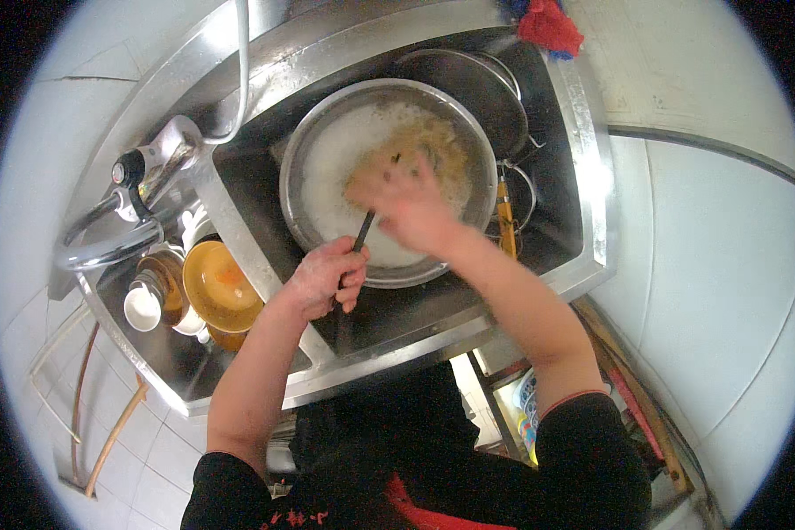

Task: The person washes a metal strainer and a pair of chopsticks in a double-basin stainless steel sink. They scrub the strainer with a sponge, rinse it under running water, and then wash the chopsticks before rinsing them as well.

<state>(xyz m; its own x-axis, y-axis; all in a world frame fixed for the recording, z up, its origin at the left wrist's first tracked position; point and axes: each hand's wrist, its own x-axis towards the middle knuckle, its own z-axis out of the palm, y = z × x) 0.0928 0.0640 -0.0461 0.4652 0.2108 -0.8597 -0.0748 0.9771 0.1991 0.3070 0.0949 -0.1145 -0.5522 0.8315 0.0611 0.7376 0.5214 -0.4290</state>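
A large round metal basin (pixel 387 283) stands in the right-hand sink bowl, holding whitish, cloudy liquid (pixel 334 172) that looks sudsy. My left hand (pixel 328 275) grips a dark, slim handle (pixel 364 232) at the basin's near edge. The handle's far end runs in towards a tan, brownish patch (pixel 447 142) in the liquid, whose nature I cannot make out. Over that patch is my right hand (pixel 414 215), blurred by motion, its fingers at or in the liquid. Whether it holds something is unclear.
A dark round pan (pixel 464 86) leans behind the basin. To the basin's right lies a yellow-handled tool (pixel 506 218). Yellow bowls (pixel 222 285) and white cups (pixel 143 309) crowd the left sink bowl under a chrome faucet (pixel 116 248). A red cloth (pixel 550 30) lies at the back corner.
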